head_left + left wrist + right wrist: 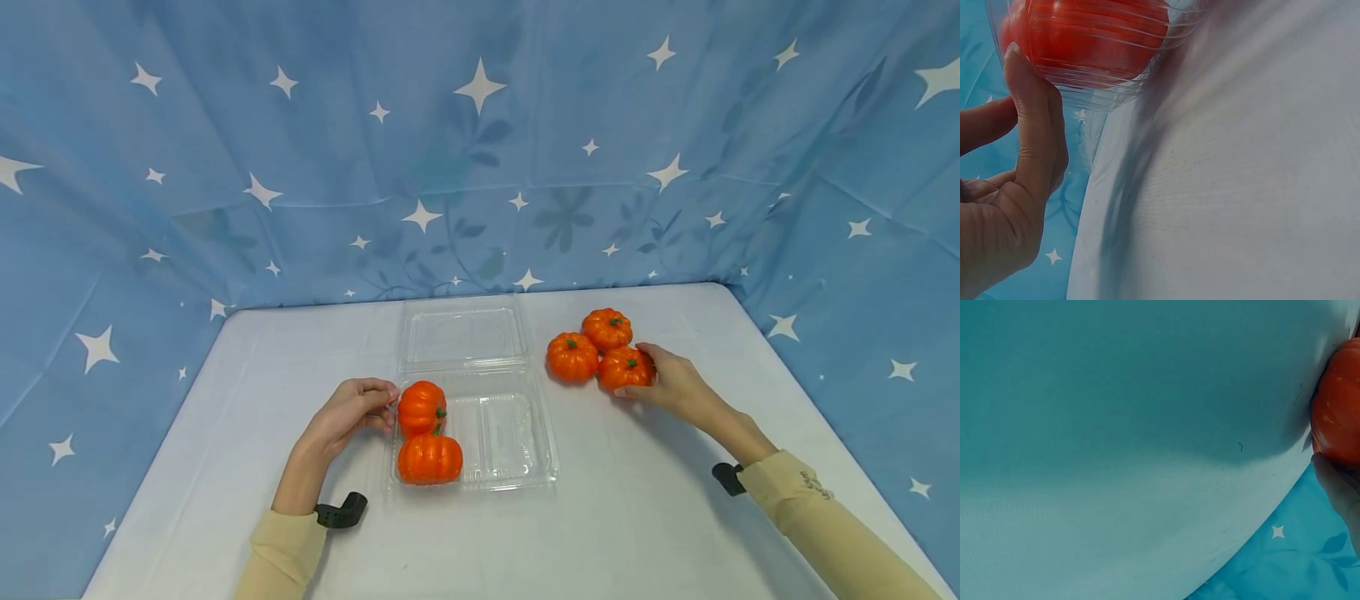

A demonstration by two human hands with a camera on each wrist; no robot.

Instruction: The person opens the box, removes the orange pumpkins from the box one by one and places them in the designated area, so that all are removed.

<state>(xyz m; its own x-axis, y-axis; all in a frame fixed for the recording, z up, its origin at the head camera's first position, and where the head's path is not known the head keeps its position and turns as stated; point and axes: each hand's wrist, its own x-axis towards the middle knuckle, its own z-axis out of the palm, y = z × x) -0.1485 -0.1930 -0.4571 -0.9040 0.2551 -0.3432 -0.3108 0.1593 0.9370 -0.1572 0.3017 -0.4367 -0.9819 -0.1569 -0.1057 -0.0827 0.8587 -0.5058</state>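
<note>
A clear plastic clamshell box (517, 429) lies with its lid (465, 333) folded back. Two small orange pumpkins, one upper (422, 408) and one lower (430, 460), sit in its left side. My left hand (356, 412) holds the box's left rim; in the left wrist view a fingertip (1015, 53) meets the clear wall. To the right, my right hand (671, 383) grips a pumpkin (624, 369) from its right side, thumb at the front and fingers behind. In the right wrist view this pumpkin (1338, 406) shows at the edge beside a finger.
Two more pumpkins, one at the left (572, 357) and one behind (607, 330), cluster against the gripped one. All lie on a white-covered table (480, 542). A blue curtain with white stars (450, 167) surrounds the back and sides.
</note>
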